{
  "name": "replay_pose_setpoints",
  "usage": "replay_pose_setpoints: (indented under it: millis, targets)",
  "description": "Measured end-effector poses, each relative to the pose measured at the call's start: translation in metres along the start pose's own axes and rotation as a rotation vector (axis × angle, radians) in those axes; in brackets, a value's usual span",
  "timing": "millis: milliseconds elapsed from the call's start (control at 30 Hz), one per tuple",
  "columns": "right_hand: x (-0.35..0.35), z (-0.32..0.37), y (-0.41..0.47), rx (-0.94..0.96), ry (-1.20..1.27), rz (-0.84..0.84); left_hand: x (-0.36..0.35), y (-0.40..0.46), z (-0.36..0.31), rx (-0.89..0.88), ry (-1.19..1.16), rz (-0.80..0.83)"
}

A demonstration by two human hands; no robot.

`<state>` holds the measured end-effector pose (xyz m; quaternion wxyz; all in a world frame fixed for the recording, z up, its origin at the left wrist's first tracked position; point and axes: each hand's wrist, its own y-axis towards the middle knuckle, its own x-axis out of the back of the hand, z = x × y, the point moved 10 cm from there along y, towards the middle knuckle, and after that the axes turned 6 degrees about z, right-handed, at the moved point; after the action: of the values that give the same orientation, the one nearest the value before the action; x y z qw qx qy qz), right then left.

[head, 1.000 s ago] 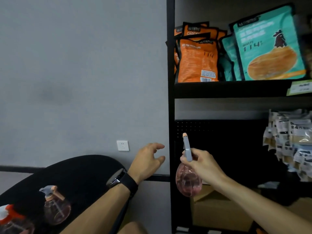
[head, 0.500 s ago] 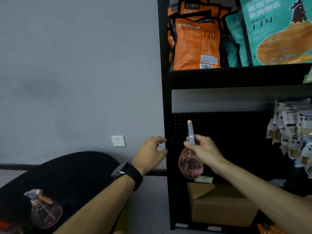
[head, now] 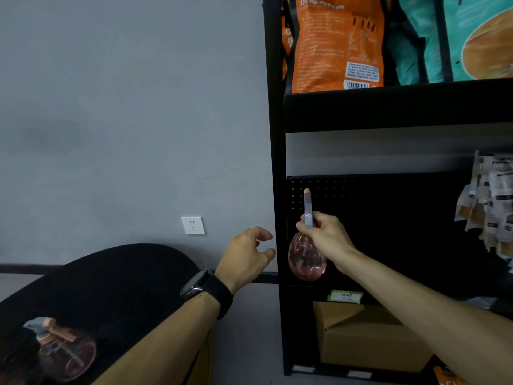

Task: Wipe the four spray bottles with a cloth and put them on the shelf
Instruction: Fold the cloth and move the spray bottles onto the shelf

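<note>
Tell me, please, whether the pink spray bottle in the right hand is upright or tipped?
Upright: the pink spray bottle hangs body-down from the right hand, its nozzle head pointing straight up.

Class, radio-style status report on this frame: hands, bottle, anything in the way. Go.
Right hand grips pink spray bottle by its neck, at the black shelf. Left hand open, holding nothing. Second bottle waits on round table. No obstruction seen.

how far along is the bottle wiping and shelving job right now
Done: no bottle shows standing on the shelf yet. In hand: the right hand holds a pink spray bottle at the shelf; the left hand is empty. Left: at least one spray bottle remains on the black table.
</note>
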<state>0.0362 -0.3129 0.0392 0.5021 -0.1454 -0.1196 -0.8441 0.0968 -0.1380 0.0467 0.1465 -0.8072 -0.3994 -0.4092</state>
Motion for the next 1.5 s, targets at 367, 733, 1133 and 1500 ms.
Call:
replay_pose_setpoints:
  millis: [367, 733, 1133, 1500]
  targets:
    - [-0.006, -0.013, 0.002, -0.041, -0.002, -0.013, -0.005, 0.002, 0.013, 0.019, 0.005, 0.013]
    - [-0.007, -0.017, -0.002, -0.087, 0.011, 0.044, -0.003, 0.000, 0.007, 0.014, 0.008, 0.008]
    - [0.010, 0.015, -0.022, -0.130, -0.092, 0.107, 0.040, -0.021, -0.021, -0.018, 0.018, -0.066]
    - [0.002, 0.108, -0.068, 0.079, -0.150, 0.052, 0.098, -0.070, -0.042, -0.029, 0.021, -0.173]
